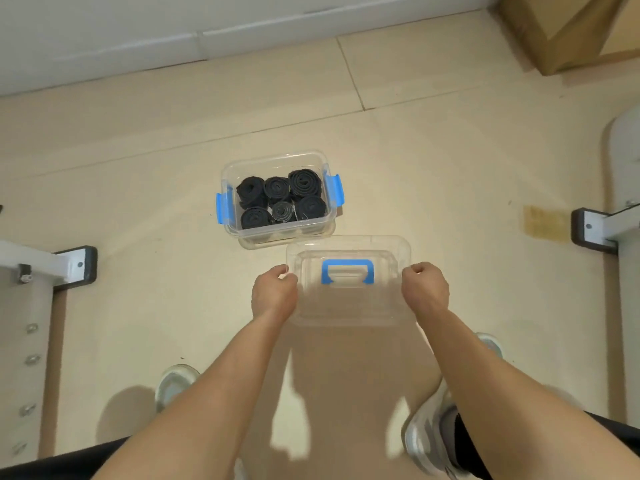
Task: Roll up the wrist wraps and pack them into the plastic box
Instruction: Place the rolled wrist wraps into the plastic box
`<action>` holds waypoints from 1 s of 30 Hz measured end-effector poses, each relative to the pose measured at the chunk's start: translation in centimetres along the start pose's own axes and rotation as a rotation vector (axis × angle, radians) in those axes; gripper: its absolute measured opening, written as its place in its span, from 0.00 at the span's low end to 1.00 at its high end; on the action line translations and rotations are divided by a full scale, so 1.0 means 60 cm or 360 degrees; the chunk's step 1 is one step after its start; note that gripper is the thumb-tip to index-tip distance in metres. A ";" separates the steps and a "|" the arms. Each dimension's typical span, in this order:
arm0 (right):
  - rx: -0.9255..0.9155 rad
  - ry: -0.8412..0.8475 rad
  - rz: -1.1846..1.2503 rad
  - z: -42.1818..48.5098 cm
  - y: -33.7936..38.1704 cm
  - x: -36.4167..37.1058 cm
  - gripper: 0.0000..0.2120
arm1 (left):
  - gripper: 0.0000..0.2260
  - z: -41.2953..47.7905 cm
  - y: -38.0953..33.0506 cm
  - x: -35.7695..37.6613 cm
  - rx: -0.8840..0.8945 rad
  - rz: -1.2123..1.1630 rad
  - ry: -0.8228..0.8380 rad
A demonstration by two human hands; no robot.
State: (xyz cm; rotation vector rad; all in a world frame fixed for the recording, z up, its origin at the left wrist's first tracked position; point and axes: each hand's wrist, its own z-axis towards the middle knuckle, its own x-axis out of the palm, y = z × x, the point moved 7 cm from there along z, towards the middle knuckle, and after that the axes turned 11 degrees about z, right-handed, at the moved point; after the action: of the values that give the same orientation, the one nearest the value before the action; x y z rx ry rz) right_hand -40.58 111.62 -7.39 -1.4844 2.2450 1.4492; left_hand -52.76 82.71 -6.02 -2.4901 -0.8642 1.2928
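Observation:
A clear plastic box [231,168] with blue side latches stands on the tiled floor. Inside it, several rolled black wrist wraps [281,199] stand packed side by side. Just in front of the box, to its right, I hold the clear lid [349,306] with a blue handle. My left hand [275,294] grips the lid's left edge. My right hand [425,289] grips its right edge. The lid's far corner overlaps the box's near right corner in the view.
A white metal frame foot with a black cap [74,268] lies at the left, another [594,233] at the right. A cardboard box [568,29] sits at the far right by the wall. My shoes [175,381] are on the floor below.

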 end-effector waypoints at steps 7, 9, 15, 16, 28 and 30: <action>-0.0157 0.0251 0.0638 -0.079 0.181 0.009 0.11 | 0.10 -0.021 -0.001 -0.190 0.0016 -0.0548 -0.0247; -0.0223 0.0377 0.0643 -0.090 0.226 0.020 0.11 | 0.10 -0.012 0.001 -0.228 0.0020 -0.0722 -0.0251; -0.0337 0.0611 0.0523 -0.074 0.300 0.073 0.10 | 0.08 0.045 0.001 -0.271 0.0095 -0.0821 -0.0258; -0.0340 0.0616 0.0506 -0.063 0.304 0.083 0.10 | 0.06 0.061 0.001 -0.270 0.0107 -0.0778 -0.0260; -0.0486 0.0322 0.0069 0.083 0.299 0.235 0.15 | 0.15 0.241 -0.015 -0.209 -0.0020 -0.0407 -0.0409; -0.0522 0.0244 -0.0007 0.086 0.296 0.240 0.12 | 0.12 0.250 -0.010 -0.204 -0.0040 -0.0398 -0.0496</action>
State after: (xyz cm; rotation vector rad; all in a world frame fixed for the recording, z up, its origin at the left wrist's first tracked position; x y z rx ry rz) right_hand -63.56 107.15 -6.12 -1.7434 2.1606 1.8323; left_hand -70.44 74.79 -6.37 -2.1407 -1.2215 1.6076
